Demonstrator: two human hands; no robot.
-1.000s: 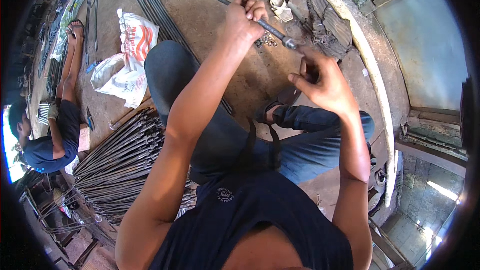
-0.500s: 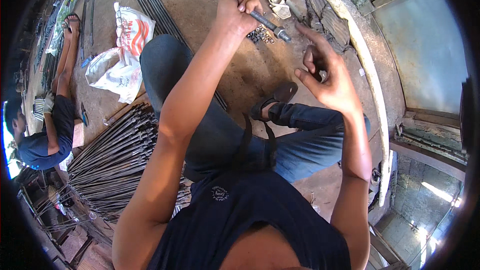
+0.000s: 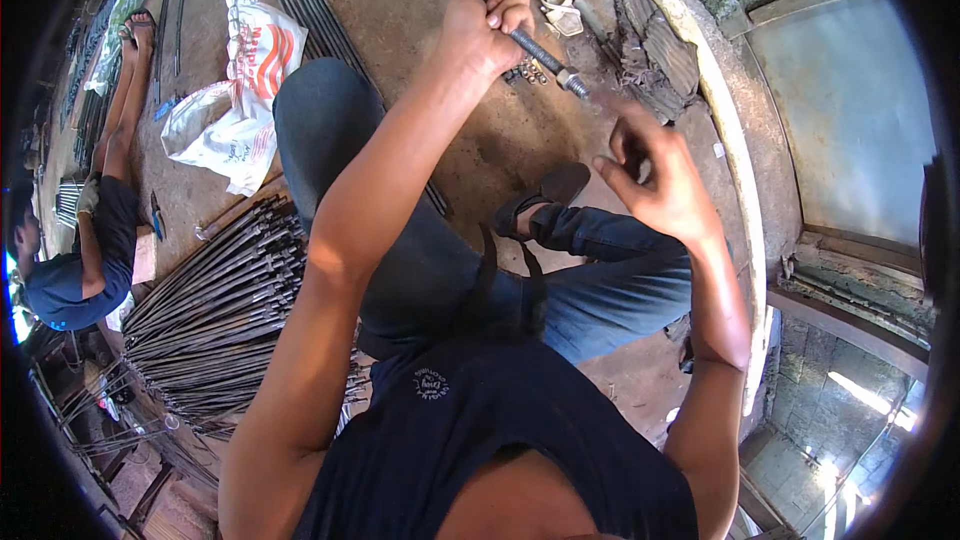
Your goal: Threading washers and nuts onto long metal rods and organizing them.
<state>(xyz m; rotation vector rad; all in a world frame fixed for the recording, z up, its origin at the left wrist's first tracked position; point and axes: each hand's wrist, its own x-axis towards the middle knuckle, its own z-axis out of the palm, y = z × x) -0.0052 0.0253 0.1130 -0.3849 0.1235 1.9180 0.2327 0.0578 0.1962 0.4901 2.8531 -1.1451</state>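
Observation:
My left hand (image 3: 487, 32) is wrapped round a long dark metal rod (image 3: 536, 51), which slants from the upper left down toward my right hand. Close to its near end sits a nut (image 3: 566, 76), with a short stretch of bright thread sticking out past it. My right hand (image 3: 665, 180) hovers just beyond that tip, thumb apart and other fingers bent. Its index finger is smeared by motion, so whether it touches the thread is unclear. Below the rod lies a small pile of loose nuts (image 3: 530, 73), partly hidden by my left hand.
Many rods lie bundled (image 3: 215, 320) at my left, with more rods (image 3: 305, 0) ahead. A white sack (image 3: 262, 50) lies beside my knee. Sandals (image 3: 556, 2) and a pale pole (image 3: 735, 130) are at the right. Another person (image 3: 85, 275) sits far left.
The nut and rod end have shifted slightly down and right. My right index finger has swung toward the tip and blurred. The whole view has shifted a little.

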